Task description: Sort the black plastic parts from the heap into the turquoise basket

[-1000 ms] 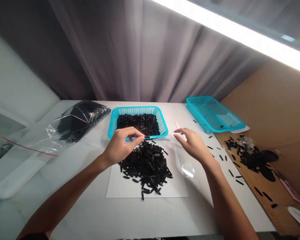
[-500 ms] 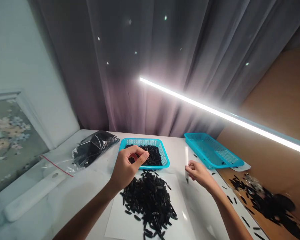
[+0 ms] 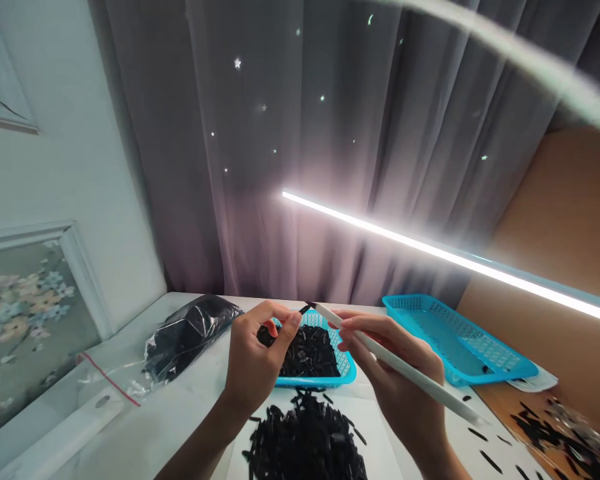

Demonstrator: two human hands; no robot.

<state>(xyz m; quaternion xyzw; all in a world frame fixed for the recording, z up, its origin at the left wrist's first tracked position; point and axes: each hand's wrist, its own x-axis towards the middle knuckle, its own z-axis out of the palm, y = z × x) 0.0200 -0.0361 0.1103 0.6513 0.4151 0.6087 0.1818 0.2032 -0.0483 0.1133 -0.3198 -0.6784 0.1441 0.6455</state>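
Observation:
My left hand [image 3: 257, 353] pinches a small black elongated piece [image 3: 305, 309] between thumb and fingertips, above the blue basket. A white pen-like tool [image 3: 425, 381] with a dark pointed tip lies in the grip of my right hand [image 3: 403, 380]. Its tip meets or nearly meets the piece; I cannot tell which. Behind both hands stands a blue plastic basket [image 3: 313, 382] holding many black pieces like it. A heap of loose black pieces [image 3: 307, 437] lies in front, on a white sheet [image 3: 383, 443].
To the left is a clear zip bag [image 3: 195, 337] with black contents, beside a white long object [image 3: 75, 427]. A second blue basket [image 3: 500, 373] stands at the right. Stray black pieces [image 3: 490, 460] are scattered near the right edge. A bright light bar [image 3: 405, 237] crosses above the table.
My right hand has brought the white tool up and left, turning its tip toward the piece in my left hand. The camera view has tilted upward, so the table sits lower.

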